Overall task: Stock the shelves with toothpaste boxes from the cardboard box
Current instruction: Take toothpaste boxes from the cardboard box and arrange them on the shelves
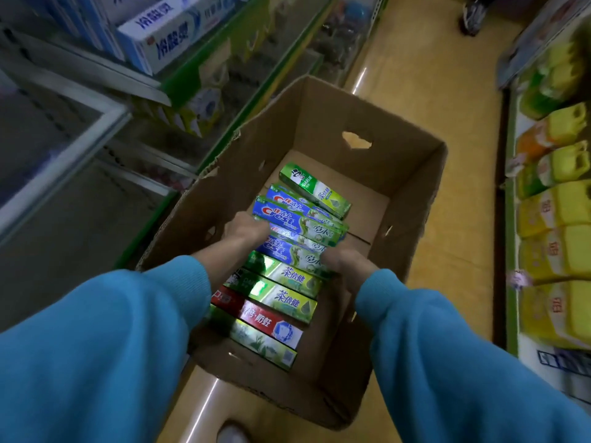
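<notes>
Closest to us, our two blue sleeves (105, 340) reach down into the cardboard box (412, 193), which sits on the yellow aisle floor (425, 91), and everything else we place against that box. Inside it, a row of toothpaste boxes (281, 270) lies side by side along its bottom: a green-and-white one and a red one (256, 314) at the near end, then green ones, then the blue Crest boxes (297, 220) in the middle, and a lone green one at the far end. Our left hand (244, 228) is down at the left ends of those blue boxes, fingers curled against them, and our right hand (343, 262) closes on the right ends, so we seem to be squeezing a small bunch between the two; how many are actually caught we cannot tell. Here is the risk: a bunch clamped only by its ends can buckle in the middle as it rises, and the loosely stacked top box could slide off and drop back. The tall box walls could also snag a corner. Beyond the box to the left stands the shelf (96, 116) with white-and-blue toothpaste (166, 33) already on it, and a hurried lift could knock that. Right of the box, yellow packs (556, 199) line the opposite shelving.
</notes>
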Motion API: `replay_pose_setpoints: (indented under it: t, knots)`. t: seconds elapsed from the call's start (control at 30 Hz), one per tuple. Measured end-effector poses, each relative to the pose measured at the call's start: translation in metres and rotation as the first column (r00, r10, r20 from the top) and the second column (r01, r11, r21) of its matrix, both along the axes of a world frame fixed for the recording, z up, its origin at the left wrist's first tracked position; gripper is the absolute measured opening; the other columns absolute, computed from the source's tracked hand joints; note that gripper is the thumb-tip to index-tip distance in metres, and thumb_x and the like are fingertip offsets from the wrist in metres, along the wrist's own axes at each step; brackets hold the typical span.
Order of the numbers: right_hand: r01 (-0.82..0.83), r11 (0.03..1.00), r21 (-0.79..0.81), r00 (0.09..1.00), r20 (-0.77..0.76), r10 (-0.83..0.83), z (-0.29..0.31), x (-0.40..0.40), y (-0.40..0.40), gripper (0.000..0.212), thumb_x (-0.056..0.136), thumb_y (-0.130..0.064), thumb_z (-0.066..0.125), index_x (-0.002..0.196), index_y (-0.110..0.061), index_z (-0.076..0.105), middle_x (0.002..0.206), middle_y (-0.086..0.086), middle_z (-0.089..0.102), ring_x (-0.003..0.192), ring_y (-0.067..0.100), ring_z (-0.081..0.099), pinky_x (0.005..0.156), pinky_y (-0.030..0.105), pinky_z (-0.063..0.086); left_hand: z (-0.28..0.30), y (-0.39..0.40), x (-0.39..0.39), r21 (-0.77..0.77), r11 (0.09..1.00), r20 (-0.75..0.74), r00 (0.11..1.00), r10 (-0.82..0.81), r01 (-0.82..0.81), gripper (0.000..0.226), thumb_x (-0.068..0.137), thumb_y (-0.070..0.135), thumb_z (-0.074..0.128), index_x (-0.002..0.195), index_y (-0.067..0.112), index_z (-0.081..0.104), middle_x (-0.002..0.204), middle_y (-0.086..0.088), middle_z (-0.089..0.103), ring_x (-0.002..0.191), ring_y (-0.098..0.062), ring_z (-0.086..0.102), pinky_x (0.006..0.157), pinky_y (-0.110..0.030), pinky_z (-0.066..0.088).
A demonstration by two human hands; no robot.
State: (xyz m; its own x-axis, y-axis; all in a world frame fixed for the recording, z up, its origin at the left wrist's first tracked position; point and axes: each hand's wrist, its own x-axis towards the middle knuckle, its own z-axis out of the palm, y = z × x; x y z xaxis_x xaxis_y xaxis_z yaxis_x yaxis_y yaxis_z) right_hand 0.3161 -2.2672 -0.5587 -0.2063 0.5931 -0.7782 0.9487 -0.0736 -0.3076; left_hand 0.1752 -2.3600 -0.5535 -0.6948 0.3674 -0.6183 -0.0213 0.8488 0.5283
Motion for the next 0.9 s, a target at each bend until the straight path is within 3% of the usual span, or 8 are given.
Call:
replay_pose_setpoints:
  t: [0.07,0.2,0.33,0.4,0.57,0.7,0.8,0.9]
  knots:
    - [0.007,1.000,-0.008,1.000,0.010,-0.007,-0.005,0.002,0.001,0.043,0.102,-0.014,0.046,0.141,0.004,0.043,0.106,0.010,0.049,0.080,0.018,0.051,0.062,0.024,0.040,-0.007,0.001,-0.001,0.001,1.000,0.007,1.000,0.007,-0.007,0.045,0.100,0.027,0.053,0.141,0.006,0.052,0.137,-0.015,0.058,0.119,-0.032,0.057,0.087,-0.032,0.041]
    - [0.049,0.999,-0.011,0.999,-0.015,-0.049,-0.011,0.002,0.003,0.041,0.102,-0.013,0.048,0.138,0.004,0.044,0.110,0.010,0.043,0.093,0.020,0.046,0.074,0.025,0.038,-0.018,0.001,-0.001,0.028,0.998,-0.003,0.998,0.064,-0.064,0.035,0.098,0.021,0.054,0.128,0.004,0.058,0.126,-0.015,0.063,0.103,-0.028,0.059,0.082,-0.032,0.042]
    - [0.119,0.992,0.042,0.990,-0.078,-0.116,-0.012,0.001,0.006,0.008,0.099,-0.010,0.050,0.103,-0.005,0.046,0.094,0.009,0.046,0.088,0.022,0.046,0.075,0.030,0.044,-0.011,0.002,0.004,0.046,0.990,-0.078,0.987,0.139,-0.136,0.037,0.097,0.018,0.051,0.132,0.007,0.059,0.124,-0.008,0.062,0.110,-0.029,0.058,0.081,-0.031,0.039]
    - [0.156,0.981,0.116,0.984,-0.101,-0.145,-0.005,0.003,0.008,0.013,0.097,-0.010,0.055,0.089,-0.005,0.046,0.079,0.004,0.042,0.079,0.020,0.049,0.067,0.027,0.045,0.000,0.002,0.006,0.088,0.980,-0.106,0.977,0.187,-0.178,0.040,0.098,0.017,0.050,0.136,0.010,0.057,0.131,-0.010,0.062,0.119,-0.031,0.058,0.090,-0.032,0.044]
    - [0.276,0.947,0.163,0.928,-0.300,-0.219,0.028,0.017,0.010,0.035,0.094,-0.005,0.062,0.126,0.005,0.053,0.121,0.011,0.060,0.111,0.025,0.061,0.090,0.041,0.054,0.032,-0.009,0.015,0.239,0.920,-0.140,0.926,0.350,-0.312,0.046,0.097,0.014,0.050,0.142,0.011,0.053,0.142,-0.012,0.056,0.132,-0.031,0.051,0.109,-0.038,0.042]
    - [0.251,0.949,0.192,0.858,-0.497,-0.127,0.060,0.022,0.007,0.035,0.092,-0.010,0.067,0.120,0.009,0.057,0.093,0.010,0.060,0.091,0.020,0.056,0.085,0.042,0.052,0.060,-0.029,0.028,0.367,0.835,-0.131,0.866,0.483,-0.410,0.048,0.096,0.013,0.055,0.144,0.018,0.050,0.143,-0.009,0.054,0.129,-0.026,0.053,0.107,-0.040,0.046]
    - [0.183,0.969,0.166,0.800,-0.599,-0.048,0.086,0.023,-0.005,0.026,0.093,-0.010,0.066,0.114,0.004,0.061,0.105,0.017,0.067,0.094,0.023,0.064,0.093,0.054,0.053,0.080,-0.053,0.038,0.471,0.753,-0.149,0.800,0.581,-0.459,0.049,0.090,0.016,0.060,0.138,0.020,0.053,0.137,-0.007,0.053,0.123,-0.024,0.056,0.106,-0.044,0.047]
    - [0.057,0.968,0.246,0.756,-0.644,0.119,0.108,0.020,-0.023,0.037,0.093,-0.019,0.068,0.124,-0.002,0.061,0.104,0.006,0.064,0.098,0.024,0.066,0.090,0.041,0.055,0.100,-0.088,0.049,0.558,0.657,-0.189,0.694,0.695,-0.506,0.042,0.088,0.012,0.062,0.129,0.018,0.055,0.133,-0.007,0.049,0.119,-0.021,0.051,0.108,-0.035,0.040]
